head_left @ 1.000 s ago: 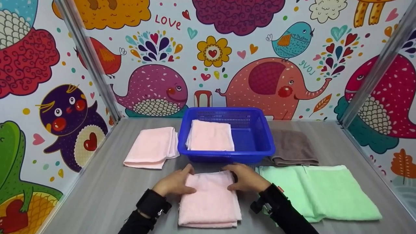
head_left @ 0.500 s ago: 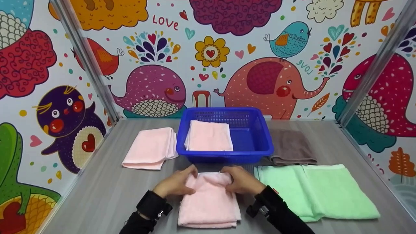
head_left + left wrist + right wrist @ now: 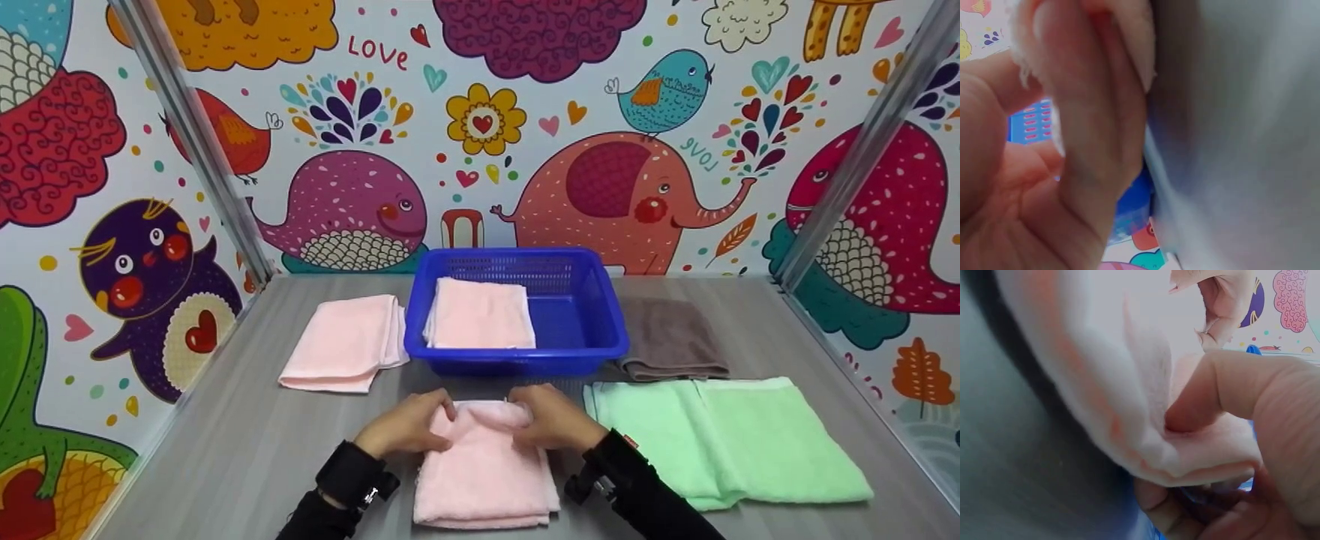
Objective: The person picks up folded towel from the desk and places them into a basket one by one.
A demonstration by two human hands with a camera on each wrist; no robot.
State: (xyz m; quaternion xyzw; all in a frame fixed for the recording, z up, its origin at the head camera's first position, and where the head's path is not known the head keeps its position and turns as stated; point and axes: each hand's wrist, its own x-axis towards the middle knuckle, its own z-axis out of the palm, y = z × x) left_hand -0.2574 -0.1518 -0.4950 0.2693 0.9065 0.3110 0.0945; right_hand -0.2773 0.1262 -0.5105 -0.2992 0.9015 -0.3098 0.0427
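Note:
A folded pink towel [image 3: 486, 480] lies on the table in front of the basket, its far edge bunched up between the two hands. The left hand [image 3: 409, 424] grips its far left corner, thumb on top and fingers beneath. At the far right corner the right hand [image 3: 559, 420] pinches the cloth; the right wrist view shows the thumb pressing into the folded towel [image 3: 1100, 382] with fingers under it. In the left wrist view, the left hand's fingers [image 3: 1086, 95] curl round the towel's edge. Behind stands a blue basket [image 3: 517, 364] with another folded pink towel [image 3: 481, 315] in its left half.
Left of the basket lies a third folded pink towel [image 3: 341, 343]. A brown towel [image 3: 671, 337] sits to its right, partly behind its wall. A green towel [image 3: 772, 442] spreads over the table's right side, close to the right forearm. Patterned walls [image 3: 360, 202] enclose the grey table [image 3: 232, 465].
Both hands have closed on the pink towel's far corners. Its far edge has bunched and risen between them. The head view has shifted slightly.

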